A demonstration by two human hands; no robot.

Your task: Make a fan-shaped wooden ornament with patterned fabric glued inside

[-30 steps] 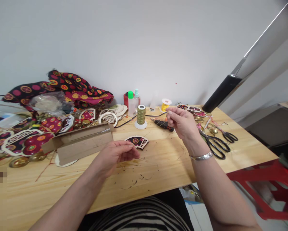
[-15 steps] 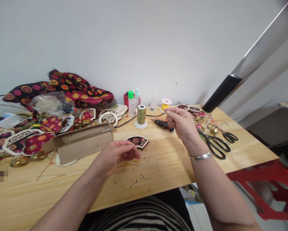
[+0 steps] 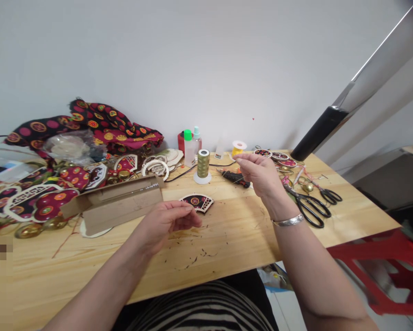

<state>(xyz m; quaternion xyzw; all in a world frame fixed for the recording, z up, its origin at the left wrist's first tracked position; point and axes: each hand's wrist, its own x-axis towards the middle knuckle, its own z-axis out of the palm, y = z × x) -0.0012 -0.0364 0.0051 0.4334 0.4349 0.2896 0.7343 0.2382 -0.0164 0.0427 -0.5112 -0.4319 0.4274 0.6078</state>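
Observation:
My left hand [image 3: 173,218] is closed in a pinch just in front of the fan-shaped piece [image 3: 196,201], which has a pale openwork frame and dark floral cloth. Raised further right, my right hand [image 3: 259,172] pinches with thumb and forefinger. A very thin thread [image 3: 239,178] runs slantwise from the right fingertips toward the left hand and is hard to make out along most of its length. Beyond the hands stands a spool of olive-gold thread [image 3: 203,164] on a white base. A black glue gun [image 3: 234,177] lies behind the right fingers.
Black-handled scissors [image 3: 309,207] and a smaller pair [image 3: 326,195] lie at right. An open cardboard box [image 3: 121,207] and piled ornaments [image 3: 54,202] fill the left, below patterned cloth [image 3: 113,122]. Bottles [image 3: 189,149] and a yellow spool [image 3: 238,148] stand by the wall.
My right hand has shifted very slightly left, still pinching. My left hand and the fan-shaped piece stay where they were.

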